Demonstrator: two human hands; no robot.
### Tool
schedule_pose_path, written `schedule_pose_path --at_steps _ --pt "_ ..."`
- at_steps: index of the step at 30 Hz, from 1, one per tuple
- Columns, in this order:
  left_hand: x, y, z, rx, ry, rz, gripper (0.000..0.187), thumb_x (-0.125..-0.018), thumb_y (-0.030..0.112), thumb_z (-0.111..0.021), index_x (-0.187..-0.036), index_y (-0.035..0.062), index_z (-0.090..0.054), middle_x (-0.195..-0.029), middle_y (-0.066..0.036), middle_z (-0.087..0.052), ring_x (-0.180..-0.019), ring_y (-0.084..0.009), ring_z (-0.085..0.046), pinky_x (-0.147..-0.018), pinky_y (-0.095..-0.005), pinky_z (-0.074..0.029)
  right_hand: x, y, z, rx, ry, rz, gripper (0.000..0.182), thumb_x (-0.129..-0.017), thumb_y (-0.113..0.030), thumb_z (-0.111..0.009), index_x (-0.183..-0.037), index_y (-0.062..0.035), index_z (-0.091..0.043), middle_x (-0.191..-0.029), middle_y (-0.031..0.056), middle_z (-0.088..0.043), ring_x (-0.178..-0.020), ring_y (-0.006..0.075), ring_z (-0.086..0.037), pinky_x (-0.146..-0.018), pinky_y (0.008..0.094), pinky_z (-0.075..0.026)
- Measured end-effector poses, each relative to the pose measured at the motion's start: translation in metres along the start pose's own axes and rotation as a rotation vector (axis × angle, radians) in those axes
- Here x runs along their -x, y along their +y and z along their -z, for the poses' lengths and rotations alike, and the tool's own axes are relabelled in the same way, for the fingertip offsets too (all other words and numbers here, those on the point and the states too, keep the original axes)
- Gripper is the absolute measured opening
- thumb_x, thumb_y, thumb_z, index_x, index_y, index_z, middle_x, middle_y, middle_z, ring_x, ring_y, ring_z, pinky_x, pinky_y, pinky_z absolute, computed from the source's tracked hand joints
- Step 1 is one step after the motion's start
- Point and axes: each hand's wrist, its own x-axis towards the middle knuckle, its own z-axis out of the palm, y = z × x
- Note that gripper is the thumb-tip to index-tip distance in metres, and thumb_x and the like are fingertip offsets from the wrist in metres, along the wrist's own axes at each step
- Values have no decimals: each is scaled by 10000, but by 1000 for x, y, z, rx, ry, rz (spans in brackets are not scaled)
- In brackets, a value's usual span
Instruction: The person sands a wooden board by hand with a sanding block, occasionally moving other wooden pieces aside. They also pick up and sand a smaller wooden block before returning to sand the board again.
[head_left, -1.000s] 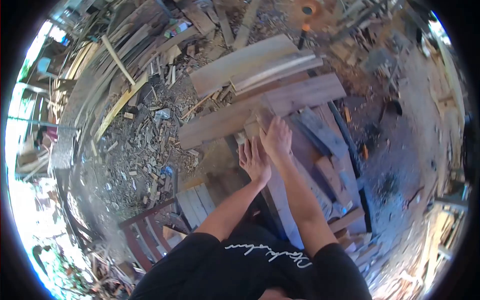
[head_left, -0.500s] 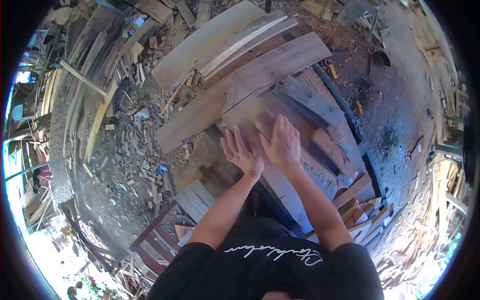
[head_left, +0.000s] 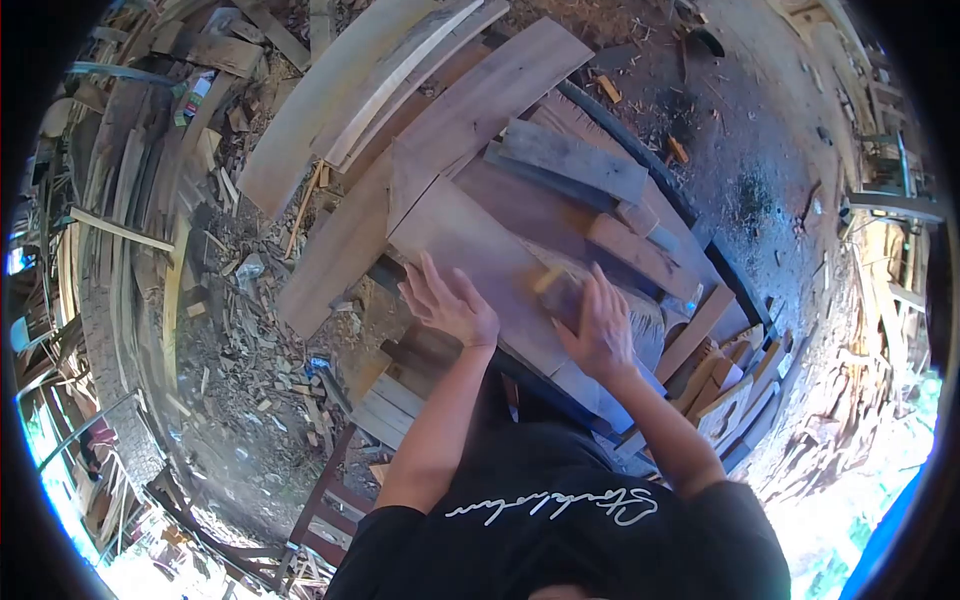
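A smooth brown board (head_left: 470, 245) lies on the work surface in front of me. Over its near left edge is my left hand (head_left: 452, 308), open with the fingers spread and nothing in it. My right hand (head_left: 603, 325) grips a small wooden block (head_left: 562, 292) with a yellowish end, thumb on one side and fingers on the other. The block sits at the board's right part, slightly blurred. A second long board (head_left: 525, 80) crosses behind the first one, with its joint line near the brown board's far corner.
Grey offcuts (head_left: 575, 160) and a brown wood piece (head_left: 645, 250) lie on the right of the work surface. Long planks (head_left: 350, 100) are stacked at the far left. Scrap chips (head_left: 250, 350) cover the ground. Upright offcuts (head_left: 725, 385) stand at the near right.
My right hand and the block have moved toward me and to the right along the board. The left hand has shifted left, its fingers more spread. The whole view has turned slightly.
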Motion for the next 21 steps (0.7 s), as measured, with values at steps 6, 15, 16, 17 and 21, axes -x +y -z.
schedule_pose_path --at_steps 6,15,16,17,21 --pt "-1 -3 -4 -57 19 -24 543 -1031 372 -464 -1526 153 -416 -1563 -205 -363 -1448 -480 -253 -1105 -629 -265 -164 -95 -31 -49 -42 78 663 -825 -378 -721 -1279 35 -469 -1354 254 -504 -1242 377 -510 -1024 471 -402" --pt "-3 -5 -6 -71 50 -68 497 -1046 330 -473 -1512 163 -420 -1551 -189 -359 -1436 -473 -270 -1101 -651 -281 20 13 8 -12 56 0 772 -800 -333 -755 -1367 69 -420 -1472 321 -419 -1382 442 -414 -1147 511 -330" --pt "-2 -6 -6 -54 71 -104 491 -1047 324 -476 -1508 163 -424 -1552 -188 -356 -1437 -471 -269 -1100 -651 -285 19 17 2 -8 35 -2 772 -800 -333 -755 -1367 69 -420 -1472 321 -419 -1382 442 -414 -1147 511 -330" --pt "1 -7 -4 -69 55 -93 491 -1047 324 -476 -1508 163 -424 -1552 -188 -356 -1437 -471 -269 -1100 -651 -285 19 17 -5 -17 31 -13 781 -798 -333 -759 -1370 75 -419 -1469 330 -418 -1383 449 -412 -1148 511 -331" --pt "-3 -4 -5 -84 34 -58 504 -1048 349 -475 -1513 165 -411 -1556 -190 -344 -1444 -467 -261 -1110 -641 -284 -70 -32 -11 -84 4 62 764 -808 -320 -754 -1359 93 -424 -1445 330 -431 -1347 443 -442 -1117 497 -359"
